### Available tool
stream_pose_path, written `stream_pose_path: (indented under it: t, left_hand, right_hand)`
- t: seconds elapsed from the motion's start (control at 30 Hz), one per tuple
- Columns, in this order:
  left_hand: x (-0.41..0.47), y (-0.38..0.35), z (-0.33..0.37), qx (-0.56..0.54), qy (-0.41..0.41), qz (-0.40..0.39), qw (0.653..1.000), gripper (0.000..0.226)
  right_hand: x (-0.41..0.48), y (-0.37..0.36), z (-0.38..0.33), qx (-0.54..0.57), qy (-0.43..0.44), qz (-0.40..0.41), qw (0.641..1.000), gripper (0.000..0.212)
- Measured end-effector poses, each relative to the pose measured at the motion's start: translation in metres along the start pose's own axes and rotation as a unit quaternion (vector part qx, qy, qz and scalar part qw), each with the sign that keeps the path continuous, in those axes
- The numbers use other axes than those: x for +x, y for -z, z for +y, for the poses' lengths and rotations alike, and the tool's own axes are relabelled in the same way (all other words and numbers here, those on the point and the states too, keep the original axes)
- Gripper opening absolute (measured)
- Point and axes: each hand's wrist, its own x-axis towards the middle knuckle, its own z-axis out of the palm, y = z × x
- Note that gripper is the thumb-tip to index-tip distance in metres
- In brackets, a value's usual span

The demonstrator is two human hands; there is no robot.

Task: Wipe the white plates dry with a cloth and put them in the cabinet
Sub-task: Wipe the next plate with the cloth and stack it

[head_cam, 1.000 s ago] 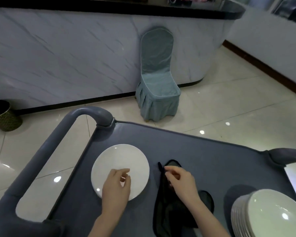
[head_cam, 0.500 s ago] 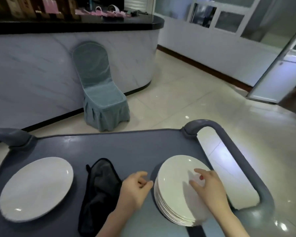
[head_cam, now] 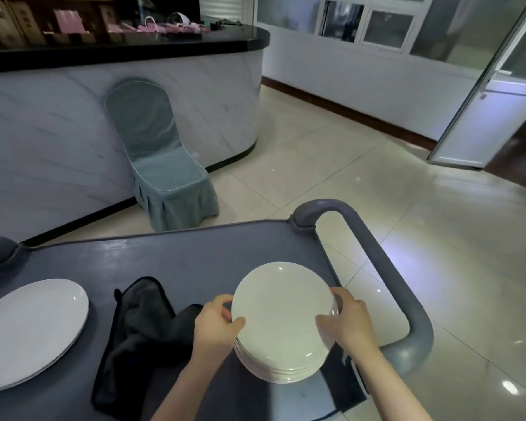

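A stack of white plates (head_cam: pixel 281 317) stands on the right part of the grey cart top (head_cam: pixel 170 256). My left hand (head_cam: pixel 214 325) grips the left rim of the top plate. On the opposite rim my right hand (head_cam: pixel 345 322) holds the same plate. A black cloth (head_cam: pixel 134 335) lies crumpled on the cart to the left of the stack, not touched by either hand. Farther left a single white plate (head_cam: pixel 28 329) lies flat by itself.
The cart's grey handle (head_cam: pixel 386 278) loops around its right end. A teal covered chair (head_cam: pixel 161 165) stands against a marble-look counter (head_cam: pixel 58 123) behind the cart. Glossy tiled floor spreads to the right toward a white door (head_cam: pixel 480 110).
The view swung right from the single plate to the stack. My hands left the single plate and the cloth, reached the stack, and now grip the top plate's rim on both sides.
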Motion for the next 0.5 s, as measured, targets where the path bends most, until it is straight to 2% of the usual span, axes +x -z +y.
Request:
stream_pose_path:
  t: [0.13,0.27,0.3,0.43,0.5]
  left_hand:
    - [0.001,0.004,0.004,-0.072,0.026,0.006,0.997,0.031]
    - [0.004,0.022,0.008,-0.176,0.041,0.001,0.984,0.037]
    - [0.005,0.029,0.007,-0.199,0.04,0.003,0.979,0.037]
    - [0.005,0.06,-0.004,-0.277,0.043,0.017,0.96,0.032]
    - [0.005,0.078,-0.012,-0.295,0.04,0.016,0.954,0.025]
  right_hand:
    - [0.004,0.003,-0.005,0.06,0.019,0.009,0.998,0.044]
    - [0.004,0.001,-0.013,0.187,0.019,0.002,0.982,0.013]
    - [0.003,-0.003,-0.017,0.216,0.018,-0.007,0.976,0.011]
    - [-0.004,-0.037,-0.044,0.317,0.005,-0.041,0.947,0.03]
    - [-0.008,-0.059,-0.058,0.362,-0.006,-0.041,0.931,0.032]
